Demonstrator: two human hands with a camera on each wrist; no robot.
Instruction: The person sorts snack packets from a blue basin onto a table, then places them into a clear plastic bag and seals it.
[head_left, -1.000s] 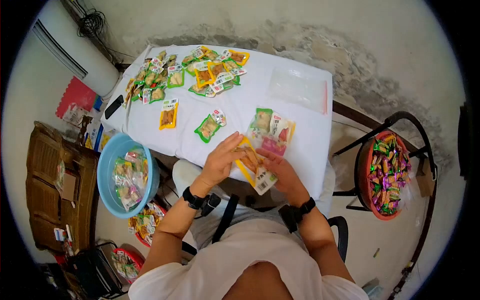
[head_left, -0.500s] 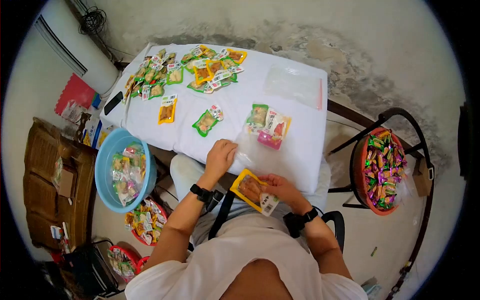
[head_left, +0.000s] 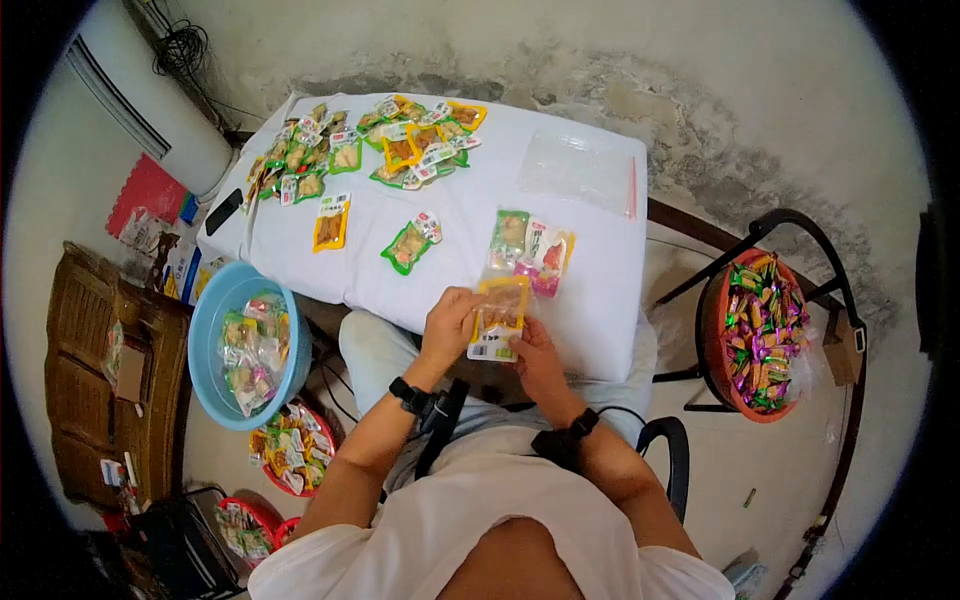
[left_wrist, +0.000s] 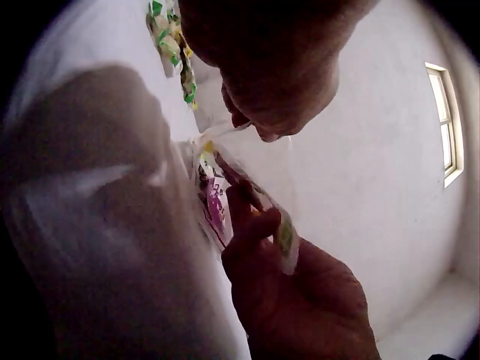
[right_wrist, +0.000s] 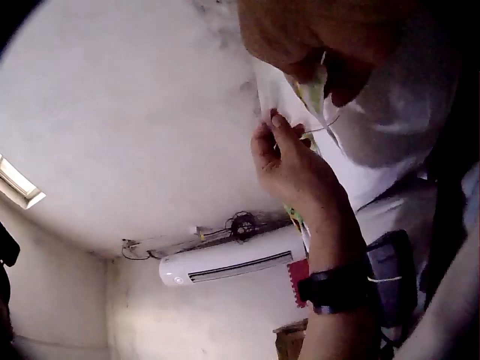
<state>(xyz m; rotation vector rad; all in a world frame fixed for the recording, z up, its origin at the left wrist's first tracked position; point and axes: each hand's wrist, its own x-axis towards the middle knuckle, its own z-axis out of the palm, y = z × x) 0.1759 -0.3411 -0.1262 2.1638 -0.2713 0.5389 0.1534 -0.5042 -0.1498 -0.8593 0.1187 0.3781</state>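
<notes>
In the head view my right hand (head_left: 542, 362) grips a yellow-edged snack packet (head_left: 497, 318) with brown pieces showing through its window. My left hand (head_left: 449, 326) is at the packet's left side. The left wrist view shows that hand pinching the edge of a clear plastic bag (left_wrist: 225, 133). Inside the bag, on the table in front of me, lie a green packet (head_left: 511, 230), a white-and-red packet (head_left: 549, 246) and a pink packet (head_left: 541, 281). The held packet overlaps the bag's near end. A green-edged packet (head_left: 408, 245) lies to the left.
Piles of packets (head_left: 305, 150) cover the back left of the white-covered table (head_left: 600, 320). Flat clear bags (head_left: 575, 172) lie at the back right. A blue basin (head_left: 200, 345) with filled bags stands left; a red basin (head_left: 712, 350) of wrapped sweets stands right.
The yellow-edged packet dropped toward my lap in my right hand, then rose to the bag's near end. My left hand let go of the packet and took the bag's edge.
</notes>
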